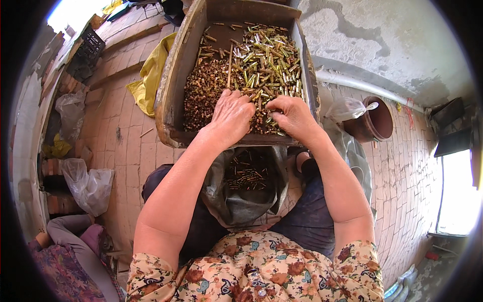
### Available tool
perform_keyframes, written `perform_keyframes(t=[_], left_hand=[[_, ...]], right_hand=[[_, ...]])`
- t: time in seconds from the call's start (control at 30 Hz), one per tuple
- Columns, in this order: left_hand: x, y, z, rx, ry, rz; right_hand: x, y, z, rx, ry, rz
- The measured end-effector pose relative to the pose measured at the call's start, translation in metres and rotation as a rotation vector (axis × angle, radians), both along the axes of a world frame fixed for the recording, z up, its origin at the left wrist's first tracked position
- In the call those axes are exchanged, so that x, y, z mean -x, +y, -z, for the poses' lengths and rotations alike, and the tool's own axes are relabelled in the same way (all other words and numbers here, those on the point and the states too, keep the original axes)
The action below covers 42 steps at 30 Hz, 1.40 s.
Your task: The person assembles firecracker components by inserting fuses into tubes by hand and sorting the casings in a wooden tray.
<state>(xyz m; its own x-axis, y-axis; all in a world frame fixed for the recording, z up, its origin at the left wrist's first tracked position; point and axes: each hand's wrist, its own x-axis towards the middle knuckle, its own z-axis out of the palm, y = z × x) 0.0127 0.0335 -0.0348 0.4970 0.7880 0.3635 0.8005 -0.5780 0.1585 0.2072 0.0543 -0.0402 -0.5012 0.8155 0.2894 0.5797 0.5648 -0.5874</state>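
In front of me stands a deep tray (pixel 173 75) with a worn rim. Many small metal tubes fill it: short coppery pieces (pixel 204 83) on the left, longer shiny brass-coloured tubes (pixel 271 55) on the right. My left hand (pixel 233 115) is closed over the pieces, and a thin brown stick (pixel 230 68) runs up from its knuckles. Close beside it, my right hand (pixel 293 115) is curled with thumb and fingertips together, low over the brass-coloured tubes. Whatever its fingertips hold is too small to make out.
Between my knees an open grey sack (pixel 221 199) has more thin tubes inside. A brown bucket (pixel 375 121) with a plastic bag stands at right by the wall. Yellow sacking (pixel 153 75) lies left of the tray. Another person (pixel 75 256) sits at lower left.
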Motion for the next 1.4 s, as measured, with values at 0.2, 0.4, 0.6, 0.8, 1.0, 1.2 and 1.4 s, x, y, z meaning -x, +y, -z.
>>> perform_keyframes(t=[0.2, 0.4, 0.6, 0.8, 1.0, 1.2, 1.4], left_hand=[[-0.002, 0.003, 0.002, -0.002, -0.006, 0.023], [-0.002, 0.004, 0.002, 0.011, -0.011, 0.039], [-0.004, 0.006, 0.000, 0.045, -0.019, 0.067], [-0.005, 0.008, 0.002, 0.139, 0.008, 0.073], [-0.002, 0.006, 0.001, 0.157, 0.037, 0.081], [-0.004, 0.006, -0.003, 0.213, 0.056, 0.058], [-0.008, 0.003, -0.002, 0.170, -0.041, 0.006]], right_hand=[[0.007, 0.002, 0.006, 0.004, -0.021, -0.015], [0.013, 0.005, 0.002, 0.042, 0.001, 0.064], [0.029, 0.012, 0.009, 0.086, -0.004, 0.180], [0.036, 0.016, 0.013, -0.043, -0.120, 0.164], [0.033, 0.017, 0.018, 0.289, 0.147, 0.132], [0.009, 0.003, 0.000, 0.524, 0.550, 0.182], [-0.003, -0.012, -0.003, 0.696, 0.735, 0.222]])
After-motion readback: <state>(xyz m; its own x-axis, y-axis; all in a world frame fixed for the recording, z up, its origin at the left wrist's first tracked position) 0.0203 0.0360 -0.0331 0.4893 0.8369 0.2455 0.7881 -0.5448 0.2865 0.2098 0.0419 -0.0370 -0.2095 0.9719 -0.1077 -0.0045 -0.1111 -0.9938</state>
